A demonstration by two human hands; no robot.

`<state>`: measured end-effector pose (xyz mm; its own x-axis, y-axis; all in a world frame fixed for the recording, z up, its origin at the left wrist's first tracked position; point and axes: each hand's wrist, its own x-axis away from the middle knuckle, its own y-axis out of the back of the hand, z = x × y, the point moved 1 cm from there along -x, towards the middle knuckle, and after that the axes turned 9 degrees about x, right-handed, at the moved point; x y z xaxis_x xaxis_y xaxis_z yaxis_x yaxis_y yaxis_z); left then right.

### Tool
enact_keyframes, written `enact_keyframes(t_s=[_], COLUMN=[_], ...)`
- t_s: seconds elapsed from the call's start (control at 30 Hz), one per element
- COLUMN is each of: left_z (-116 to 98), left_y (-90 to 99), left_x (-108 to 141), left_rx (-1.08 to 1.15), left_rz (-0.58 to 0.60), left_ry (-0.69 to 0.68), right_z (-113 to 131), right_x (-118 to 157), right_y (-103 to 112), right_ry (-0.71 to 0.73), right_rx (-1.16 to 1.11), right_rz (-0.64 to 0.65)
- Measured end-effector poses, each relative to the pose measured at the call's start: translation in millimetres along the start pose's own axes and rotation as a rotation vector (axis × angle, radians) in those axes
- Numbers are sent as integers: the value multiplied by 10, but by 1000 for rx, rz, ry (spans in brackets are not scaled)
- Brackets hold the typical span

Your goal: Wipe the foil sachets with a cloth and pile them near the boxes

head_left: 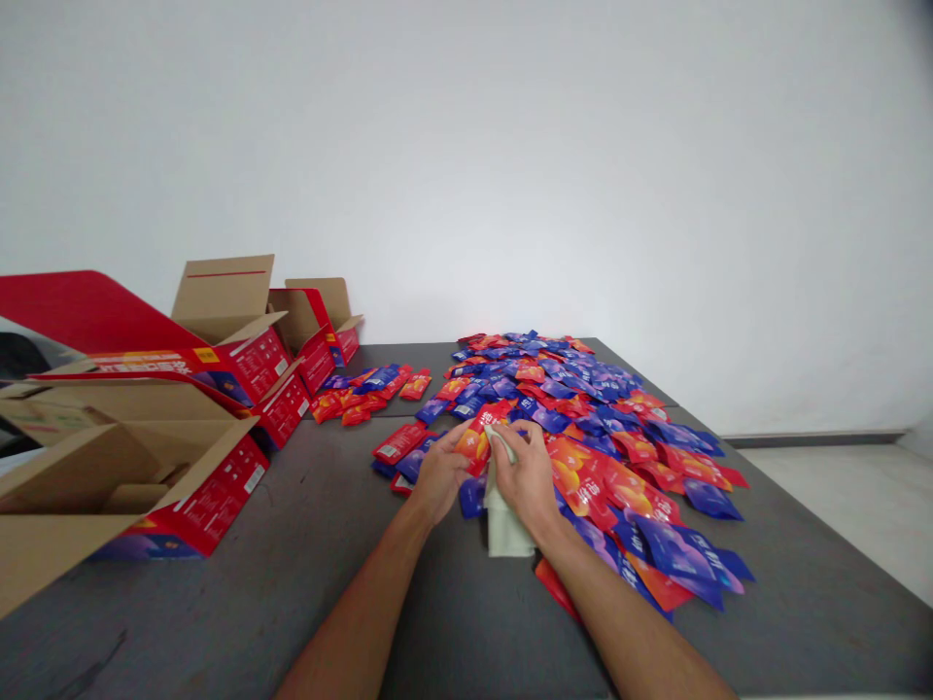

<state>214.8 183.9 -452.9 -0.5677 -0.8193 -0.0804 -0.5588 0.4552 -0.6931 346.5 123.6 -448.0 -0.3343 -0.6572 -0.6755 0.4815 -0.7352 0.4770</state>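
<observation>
My left hand [441,474] is closed on the edge of a red and orange packet [475,442], raised over the table. Against the packet's right side, my right hand [526,476] pinches a pale green cloth [508,533], whose lower end hangs below the fingers. Part of the packet is hidden behind the right fingers. Close to my left hand lie a few more packets, including a red one [399,443]. A wide heap of red and blue packets [604,486] spreads beside and beyond my right hand.
Open red cardboard boxes stand along the left, the nearest box [219,496] with its flaps spread out. A smaller group of packets [368,389] lies near the boxes. The dark grey table [306,544] meets a white wall [466,175] behind.
</observation>
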Motion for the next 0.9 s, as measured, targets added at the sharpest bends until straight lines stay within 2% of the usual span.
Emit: enact_keyframes(t_s=[0.17,0.23,0.43,0.53,0.7,0.8,0.9], left_z=[7,15,108,131,52,-7,-28], left_y=[16,47,160,198,205,152,83], left_x=[-12,-29,-75,-85,-93,-76,-45], left_rx=[-100,-124,-270,-319,-402,-560,-746], left_rz=[-36,-48,-65,-76,-125,-169,-192], left_ry=[-9,-7,-10,-12,-120,-199,-288], right_z=[53,59,-46,-67,-15,-11,-44], right_x=[79,75,-90,-111,-6,42,55], right_y=[-112,-108,82,100,-51,-128,-163], right_ry=[67,64,-84,-106,-4,36,14], right_rx=[-59,-56,16,22,-55,-70,-46], right_rz=[107,111,-49,-76,67,138,161])
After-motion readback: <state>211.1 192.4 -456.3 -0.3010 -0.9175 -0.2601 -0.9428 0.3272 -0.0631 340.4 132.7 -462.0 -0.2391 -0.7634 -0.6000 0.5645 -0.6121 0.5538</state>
